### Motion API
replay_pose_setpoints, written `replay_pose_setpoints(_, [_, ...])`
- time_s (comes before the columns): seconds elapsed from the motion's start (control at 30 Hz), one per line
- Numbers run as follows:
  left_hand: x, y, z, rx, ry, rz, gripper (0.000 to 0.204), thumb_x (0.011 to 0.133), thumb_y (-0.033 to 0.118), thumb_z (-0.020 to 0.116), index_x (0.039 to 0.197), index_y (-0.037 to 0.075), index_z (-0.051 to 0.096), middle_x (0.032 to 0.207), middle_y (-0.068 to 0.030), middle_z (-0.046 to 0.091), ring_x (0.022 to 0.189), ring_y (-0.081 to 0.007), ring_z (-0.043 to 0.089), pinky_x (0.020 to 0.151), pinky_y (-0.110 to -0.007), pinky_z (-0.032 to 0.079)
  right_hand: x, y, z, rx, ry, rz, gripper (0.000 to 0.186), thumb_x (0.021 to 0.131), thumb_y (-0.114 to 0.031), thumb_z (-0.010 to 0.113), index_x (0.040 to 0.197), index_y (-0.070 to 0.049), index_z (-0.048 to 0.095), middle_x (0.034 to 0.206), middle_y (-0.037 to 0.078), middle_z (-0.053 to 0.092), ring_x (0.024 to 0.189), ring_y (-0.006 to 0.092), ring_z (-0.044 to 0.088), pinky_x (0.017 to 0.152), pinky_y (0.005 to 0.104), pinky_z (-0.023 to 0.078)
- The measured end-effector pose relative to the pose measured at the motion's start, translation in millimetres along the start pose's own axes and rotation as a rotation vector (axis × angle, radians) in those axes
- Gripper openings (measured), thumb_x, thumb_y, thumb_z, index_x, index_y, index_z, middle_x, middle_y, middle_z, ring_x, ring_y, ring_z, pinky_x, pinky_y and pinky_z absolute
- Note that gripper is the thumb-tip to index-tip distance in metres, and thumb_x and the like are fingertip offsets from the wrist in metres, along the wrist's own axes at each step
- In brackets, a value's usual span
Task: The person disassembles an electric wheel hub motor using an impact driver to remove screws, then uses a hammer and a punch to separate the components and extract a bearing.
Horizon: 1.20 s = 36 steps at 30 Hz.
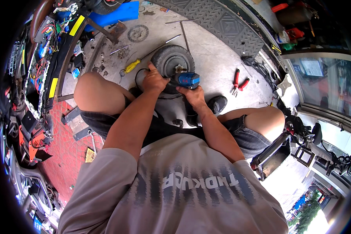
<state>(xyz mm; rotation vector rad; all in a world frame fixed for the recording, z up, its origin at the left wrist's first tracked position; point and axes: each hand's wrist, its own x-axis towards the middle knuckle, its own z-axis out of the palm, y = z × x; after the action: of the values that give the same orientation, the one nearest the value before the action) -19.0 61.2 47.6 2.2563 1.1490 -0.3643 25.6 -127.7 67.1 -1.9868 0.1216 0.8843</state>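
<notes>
A small black scooter wheel (171, 56) with a tyre stands on the concrete floor between my knees. My left hand (154, 80) presses on the wheel's near left edge, fingers closed over the rim. My right hand (193, 95) grips a blue and black power wrench (187, 80), whose nose points at the wheel's metal hub (178, 69). Both forearms reach forward from the lower edge, over my dark shorts.
A yellow-handled screwdriver (132, 66), a long metal rod (185, 35) and a round metal disc (138, 33) lie beyond the wheel. Red-handled pliers (238, 82) lie to the right. An opened scooter deck with coloured wiring (46, 50) runs along the left. A folded scooter frame (284, 148) is at right.
</notes>
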Motion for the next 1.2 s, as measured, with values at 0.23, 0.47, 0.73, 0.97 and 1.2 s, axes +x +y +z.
replay_pose_setpoints(0.23, [2.2, -1.4, 2.9, -0.003, 0.014, 0.021, 0.132, 0.073, 0.046, 0.090, 0.162, 0.009, 0.001, 0.145, -0.0357, 0.047, 0.121, -0.0444, 0.065, 0.104, -0.045, 0.053, 20.3, 17.4, 8.9, -0.006, -0.025, 0.026, 0.034, 0.075, -0.026, 0.092, 0.096, -0.003, 0.078, 0.086, 0.005, 0.076, 0.074, 0.0136, 0.069, 0.068, 0.0334, 0.057])
replay_pose_setpoints(0.47, [-1.7, 1.4, 2.7, -0.009, 0.028, 0.006, 0.130, 0.073, 0.045, 0.090, 0.162, 0.007, 0.002, 0.143, -0.0360, 0.048, 0.116, -0.0466, 0.066, 0.099, -0.048, 0.056, 20.8, 8.0, -0.9, -0.268, -0.003, -0.035, 0.047, 0.074, -0.035, 0.090, 0.101, 0.001, 0.077, 0.095, 0.018, 0.078, 0.092, 0.0298, 0.075, 0.083, 0.0406, 0.057])
replay_pose_setpoints(0.73, [-1.0, -3.8, 4.9, -0.037, 0.040, 0.036, 0.120, 0.076, 0.034, 0.089, 0.159, 0.006, 0.007, 0.137, -0.0314, 0.049, 0.112, -0.0454, 0.066, 0.096, -0.049, 0.057, 31.1, -3.1, -18.2, -0.645, -0.095, -0.193, 0.058, 0.070, -0.039, 0.093, 0.111, -0.003, 0.074, 0.106, 0.023, 0.076, 0.108, 0.0382, 0.072, 0.092, 0.0459, 0.057])
replay_pose_setpoints(0.97, [2.5, -7.3, 9.1, -0.044, 0.067, 0.079, 0.121, 0.075, 0.030, 0.089, 0.159, 0.003, 0.005, 0.135, -0.0356, 0.050, 0.107, -0.0488, 0.067, 0.093, -0.050, 0.057, 35.1, 21.6, -4.2, -0.586, -0.030, -0.162, 0.055, 0.073, -0.043, 0.089, 0.107, -0.003, 0.074, 0.106, 0.023, 0.076, 0.106, 0.0395, 0.072, 0.090, 0.0475, 0.058])
replay_pose_setpoints(1.2, [1.2, -5.4, 3.5, -0.034, 0.028, 0.057, 0.116, 0.077, 0.029, 0.089, 0.157, 0.004, 0.008, 0.135, -0.0318, 0.049, 0.114, -0.0463, 0.065, 0.096, -0.049, 0.056, 14.4, -0.3, 1.4, -0.554, 0.071, -0.148, 0.048, 0.076, -0.043, 0.084, 0.103, -0.005, 0.076, 0.103, 0.023, 0.076, 0.102, 0.0405, 0.073, 0.089, 0.0477, 0.059])
